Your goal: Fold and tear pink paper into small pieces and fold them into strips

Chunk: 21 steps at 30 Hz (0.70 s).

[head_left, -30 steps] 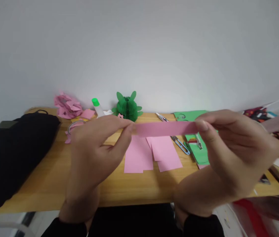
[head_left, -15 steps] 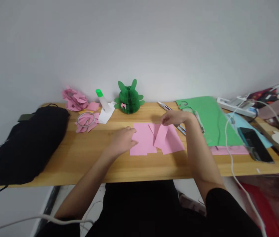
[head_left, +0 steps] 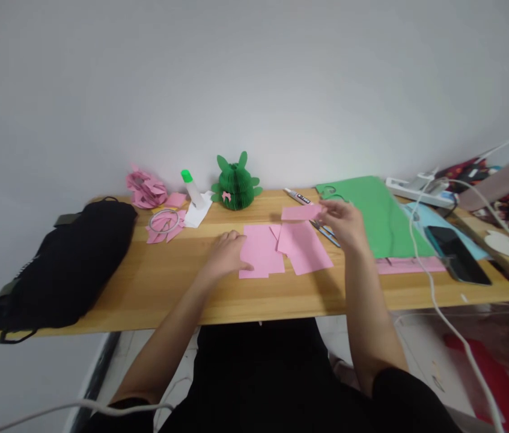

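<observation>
My left hand (head_left: 226, 252) rests on the wooden desk (head_left: 155, 288), fingers curled against the left edge of a pile of pink paper pieces (head_left: 265, 252). My right hand (head_left: 343, 221) hovers above the desk and pinches a small pink paper piece (head_left: 300, 212) lifted off that pile. Small snips (head_left: 326, 233) lie just under the right hand, beside a green paper sheet (head_left: 378, 213).
A black bag (head_left: 67, 264) fills the left end. At the back stand a green honeycomb paper figure (head_left: 235, 183), a glue bottle (head_left: 191, 187), pink scraps (head_left: 146, 189), a tape ring (head_left: 163, 221) and a marker (head_left: 298, 196). A phone (head_left: 455, 255) and cables lie right.
One second ago both hands held a pink strip up close. They went down to the desk; the right hand has since lifted a pink piece from the pile.
</observation>
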Each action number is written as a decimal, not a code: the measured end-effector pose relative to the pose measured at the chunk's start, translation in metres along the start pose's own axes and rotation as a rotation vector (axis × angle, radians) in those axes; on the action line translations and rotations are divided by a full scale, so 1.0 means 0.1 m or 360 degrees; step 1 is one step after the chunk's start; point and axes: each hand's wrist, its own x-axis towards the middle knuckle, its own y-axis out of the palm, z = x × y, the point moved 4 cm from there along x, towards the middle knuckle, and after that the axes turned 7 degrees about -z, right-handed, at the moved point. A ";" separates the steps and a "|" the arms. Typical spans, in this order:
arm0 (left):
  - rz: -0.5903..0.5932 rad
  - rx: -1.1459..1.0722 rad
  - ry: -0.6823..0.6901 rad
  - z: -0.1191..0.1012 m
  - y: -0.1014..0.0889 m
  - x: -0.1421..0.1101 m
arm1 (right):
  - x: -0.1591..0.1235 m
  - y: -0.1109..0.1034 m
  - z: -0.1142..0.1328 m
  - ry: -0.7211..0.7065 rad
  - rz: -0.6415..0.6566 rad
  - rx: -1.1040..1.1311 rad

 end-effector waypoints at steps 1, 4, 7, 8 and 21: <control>0.0000 0.0008 -0.0004 -0.01 0.00 0.00 | -0.09 0.01 -0.06 0.0064 -0.0035 0.0032; -0.0003 0.0026 -0.0008 -0.02 -0.01 0.01 | -0.35 0.13 -0.26 0.0293 -0.0041 0.0058; -0.0015 0.0048 -0.0008 -0.04 0.00 0.01 | -0.58 0.29 -0.43 0.0467 -0.0039 0.0034; -0.0021 0.0056 -0.0007 -0.04 0.00 0.01 | -0.63 0.33 -0.47 0.0509 -0.0030 0.0026; 0.0006 0.0075 0.0009 0.01 0.02 0.09 | -0.82 0.57 -0.24 0.0445 0.0392 -0.0254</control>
